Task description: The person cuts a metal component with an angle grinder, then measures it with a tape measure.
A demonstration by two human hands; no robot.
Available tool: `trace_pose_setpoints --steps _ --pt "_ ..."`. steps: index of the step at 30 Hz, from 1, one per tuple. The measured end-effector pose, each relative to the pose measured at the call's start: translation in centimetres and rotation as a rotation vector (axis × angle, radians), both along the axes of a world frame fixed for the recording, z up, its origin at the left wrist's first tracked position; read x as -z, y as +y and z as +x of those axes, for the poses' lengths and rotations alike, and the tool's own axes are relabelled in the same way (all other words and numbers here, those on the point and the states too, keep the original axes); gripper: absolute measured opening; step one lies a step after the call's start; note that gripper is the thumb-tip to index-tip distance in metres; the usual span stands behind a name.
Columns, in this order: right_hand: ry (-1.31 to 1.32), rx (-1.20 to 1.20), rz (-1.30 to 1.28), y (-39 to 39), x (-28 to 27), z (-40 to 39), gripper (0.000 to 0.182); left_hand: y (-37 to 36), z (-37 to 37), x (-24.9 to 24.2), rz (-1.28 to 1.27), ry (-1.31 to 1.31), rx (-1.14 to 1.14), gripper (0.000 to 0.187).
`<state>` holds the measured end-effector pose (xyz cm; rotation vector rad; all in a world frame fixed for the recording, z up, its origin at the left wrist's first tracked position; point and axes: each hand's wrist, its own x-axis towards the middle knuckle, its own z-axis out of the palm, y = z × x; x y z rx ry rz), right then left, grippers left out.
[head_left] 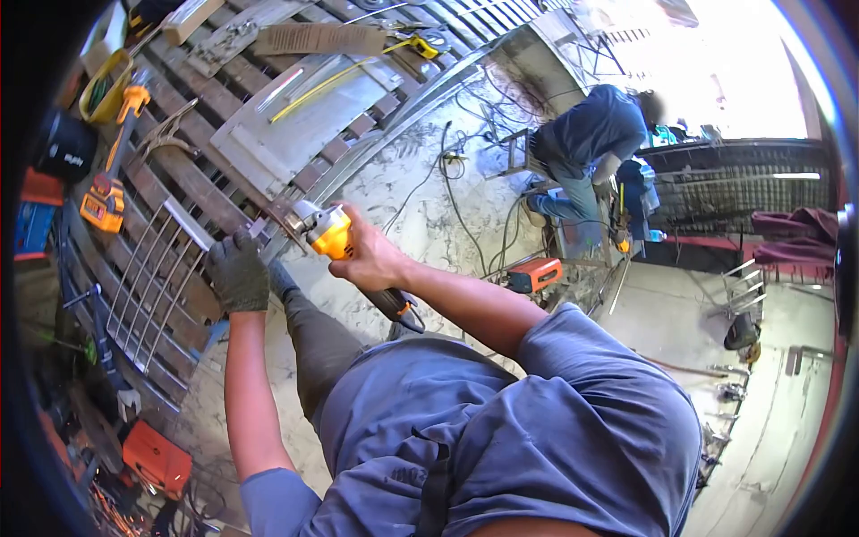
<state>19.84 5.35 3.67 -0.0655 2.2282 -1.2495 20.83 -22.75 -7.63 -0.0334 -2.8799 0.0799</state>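
Observation:
My left hand [237, 271] wears a dark glove and is closed on the end of a metal bar [190, 225] that belongs to a small grille of thin rods [148, 295]. My bare right hand [369, 255] is wrapped round a yellow and black angle grinder [332, 234]. The grinder's head lies just right of my gloved hand, near the edge of the slatted bench [192, 183]. Whether the disc touches the metal cannot be made out. A flat metal plate [286, 125] rests on the slats beyond both hands.
A yellow tape measure [426, 46] and a yellow-black power tool [105, 201] lie on the bench. Cables [456, 192] cross the floor. A co-worker [595, 134] bends over at the right. Red-orange machines [535, 275] stand on the floor at both sides.

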Motion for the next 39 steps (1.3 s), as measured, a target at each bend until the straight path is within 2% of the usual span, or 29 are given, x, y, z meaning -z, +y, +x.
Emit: trace_pose_setpoints --steps 1,5,6,7,8,14,21,27,33,39 --pt "-0.012 -0.007 0.012 -0.2 -0.5 0.0 0.107 0.1 -0.5 0.3 0.026 0.026 0.058 0.028" --pt "-0.003 0.069 -0.162 0.4 5.8 0.3 0.113 -1.5 -0.8 0.4 0.039 -0.033 0.171 0.021" --pt "0.031 0.029 -0.071 0.9 6.7 0.1 0.113 -1.5 -0.5 0.1 0.04 -0.066 0.169 0.021" --pt "-0.042 0.048 -0.088 0.3 4.9 0.2 0.105 -1.2 -0.5 -0.2 0.063 -0.051 0.123 0.022" --pt "-0.031 0.055 -0.113 -0.7 1.5 0.0 0.106 -1.0 -0.5 -0.7 0.094 -0.067 0.097 0.025" --pt "0.092 -0.033 0.016 -1.8 0.7 -0.1 0.099 -1.0 -0.1 -1.9 0.207 -0.083 0.071 0.028" --pt "0.011 -0.035 0.039 -2.6 0.9 -0.3 0.105 -1.3 -0.2 -1.5 0.289 -0.007 0.102 0.028" --pt "0.12 -0.061 0.009 -2.5 1.9 -0.1 0.097 -1.4 -0.4 -1.5 0.281 -0.041 0.102 0.027" --pt "0.029 -0.031 0.041 -2.8 1.5 -0.2 0.102 -1.1 -0.3 -3.0 0.262 -0.133 0.065 0.027" --pt "0.022 -0.026 0.072 -3.0 0.9 -0.2 0.102 -1.4 -0.5 -1.5 0.279 -0.057 0.099 0.029"
